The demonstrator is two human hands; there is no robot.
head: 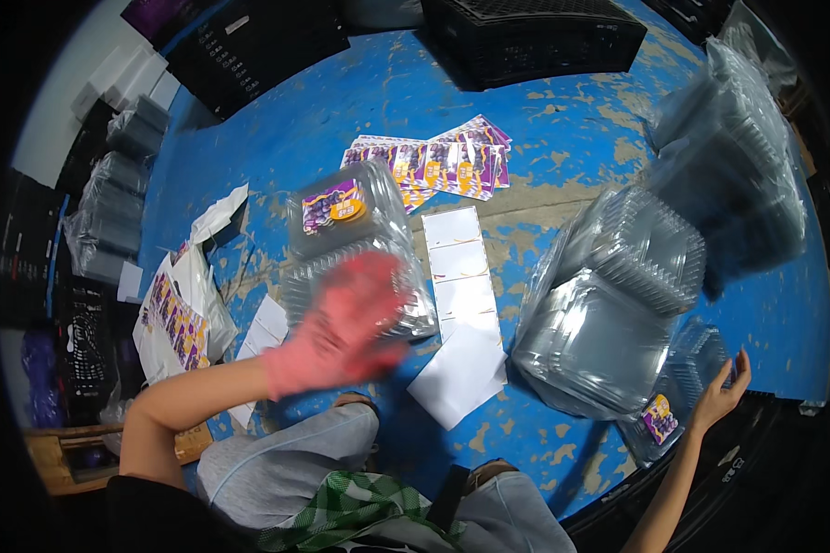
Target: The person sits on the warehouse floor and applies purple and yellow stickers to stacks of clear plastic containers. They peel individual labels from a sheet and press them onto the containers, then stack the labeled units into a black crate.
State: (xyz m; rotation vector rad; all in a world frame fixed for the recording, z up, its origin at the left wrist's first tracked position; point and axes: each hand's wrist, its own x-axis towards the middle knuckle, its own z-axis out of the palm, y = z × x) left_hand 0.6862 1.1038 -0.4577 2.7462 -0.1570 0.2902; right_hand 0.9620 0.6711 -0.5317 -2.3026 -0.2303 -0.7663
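Observation:
My left hand [349, 318], in a red-pink work glove and blurred, hovers over or rests on the front half of an unfolded clear plastic clamshell container [332, 276]; whether it touches cannot be told. The container's back half bears a purple grape-print label [333, 207] and seems to lie on a stack of others. At the right, my bare right hand [723, 394] has its fingers apart beside another opened clamshell [695, 363]. That one carries a similar grape label [660, 418] and lies partly under a bagged stack of clear clamshells [595, 339].
Grape label sheets [443, 162] fan out behind the container. White backing strips [460, 269] lie on the worn blue floor [560, 138]. A white plastic bag with label sheets [180, 318] stands left. Black crates [539, 48] and more bagged clamshells [740, 152] surround the area.

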